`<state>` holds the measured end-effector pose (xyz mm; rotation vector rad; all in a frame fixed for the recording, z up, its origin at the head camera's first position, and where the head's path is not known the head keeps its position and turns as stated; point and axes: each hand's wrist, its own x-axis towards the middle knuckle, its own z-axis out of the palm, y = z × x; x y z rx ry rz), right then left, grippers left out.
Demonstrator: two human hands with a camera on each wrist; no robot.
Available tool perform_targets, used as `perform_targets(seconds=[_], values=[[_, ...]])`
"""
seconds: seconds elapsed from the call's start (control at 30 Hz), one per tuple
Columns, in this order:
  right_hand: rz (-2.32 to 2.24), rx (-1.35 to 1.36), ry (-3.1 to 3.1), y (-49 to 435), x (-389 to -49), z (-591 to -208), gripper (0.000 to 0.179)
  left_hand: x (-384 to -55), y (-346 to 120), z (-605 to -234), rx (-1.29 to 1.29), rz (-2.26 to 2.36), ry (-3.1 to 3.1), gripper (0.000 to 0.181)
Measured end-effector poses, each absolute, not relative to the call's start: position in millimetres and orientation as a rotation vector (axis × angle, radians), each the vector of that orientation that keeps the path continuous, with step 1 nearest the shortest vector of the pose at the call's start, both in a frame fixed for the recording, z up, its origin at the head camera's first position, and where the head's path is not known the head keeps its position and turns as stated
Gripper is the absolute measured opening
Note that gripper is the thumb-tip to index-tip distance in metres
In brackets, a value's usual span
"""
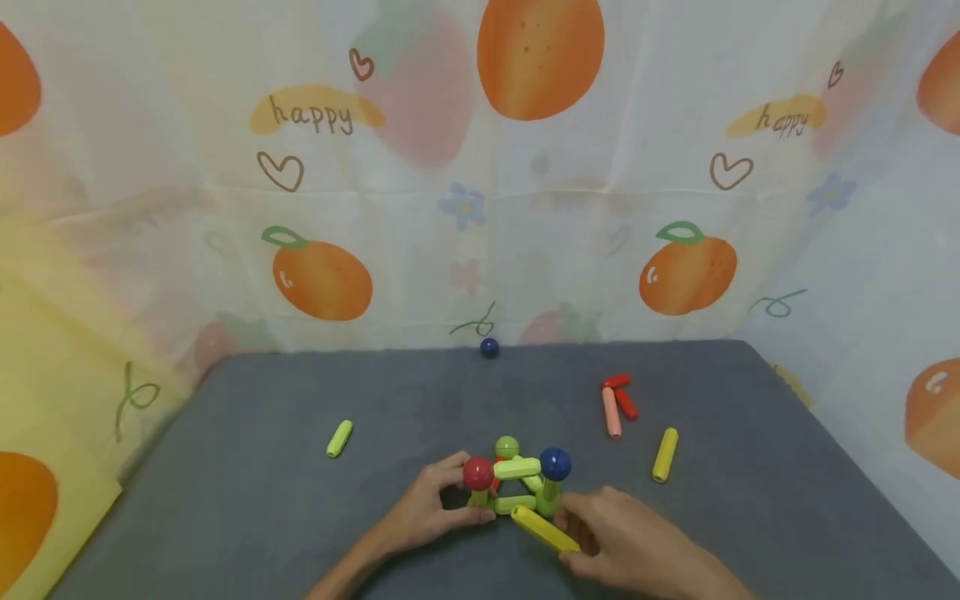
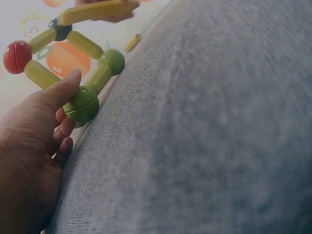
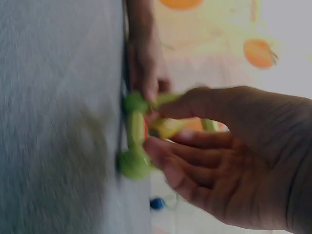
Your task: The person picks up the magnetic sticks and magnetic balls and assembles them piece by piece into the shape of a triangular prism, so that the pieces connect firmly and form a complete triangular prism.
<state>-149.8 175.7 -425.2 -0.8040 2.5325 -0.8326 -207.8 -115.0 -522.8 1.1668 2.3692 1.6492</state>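
Observation:
A small frame of balls and rods stands on the grey table. In the head view its red ball (image 1: 477, 473) is at upper left, its dark blue ball (image 1: 556, 463) at upper right, a light green rod (image 1: 517, 469) between them. Another green ball (image 1: 507, 447) shows behind. My left hand (image 1: 423, 512) holds the frame's left side; the left wrist view has its thumb by a lower green ball (image 2: 82, 105), fingers partly hidden behind. My right hand (image 1: 626, 537) pinches a yellow rod (image 1: 543, 529), tilted, before the frame's right side. The right wrist view is blurred.
A light green rod (image 1: 340, 438) lies to the left. On the right are a pink rod (image 1: 612, 413), short red rods (image 1: 626, 404) and another yellow rod (image 1: 664, 455). A loose blue ball (image 1: 489, 347) sits at the back edge, against a printed curtain (image 1: 420, 275).

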Motion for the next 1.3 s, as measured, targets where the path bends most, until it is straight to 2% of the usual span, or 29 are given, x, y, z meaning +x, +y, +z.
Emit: perform_targets(seconds=[0.27,0.73,0.93,1.07,1.17,1.3], values=[[-0.754,-0.785,2.792,143.5,-147.9,-433.8,0.016,-208.2,-115.9,-524.8,1.17,1.633,2.376,0.022],[-0.208,-0.822,3.234,126.2,-148.4,-452.0,0.025,-208.7,-118.0,-520.7,1.174,1.614,2.38,0.026],[-0.478,-0.75,3.194,135.8,-144.6,-448.2,0.03,-209.1,-117.1,-520.3,1.14,1.594,2.39,0.026],[-0.697,-0.608,3.185,150.8,-146.0,-445.4,0.044,-208.8,-115.7,-519.7,1.12,1.601,2.376,0.024],[-0.884,-0.547,3.04,164.5,-160.3,-448.7,0.04,-208.5,-115.9,-518.3,1.102,1.595,2.383,0.021],[-1.192,-0.636,2.679,177.4,-183.1,-461.0,0.036,-208.3,-117.3,-516.9,1.094,1.58,2.407,0.019]])
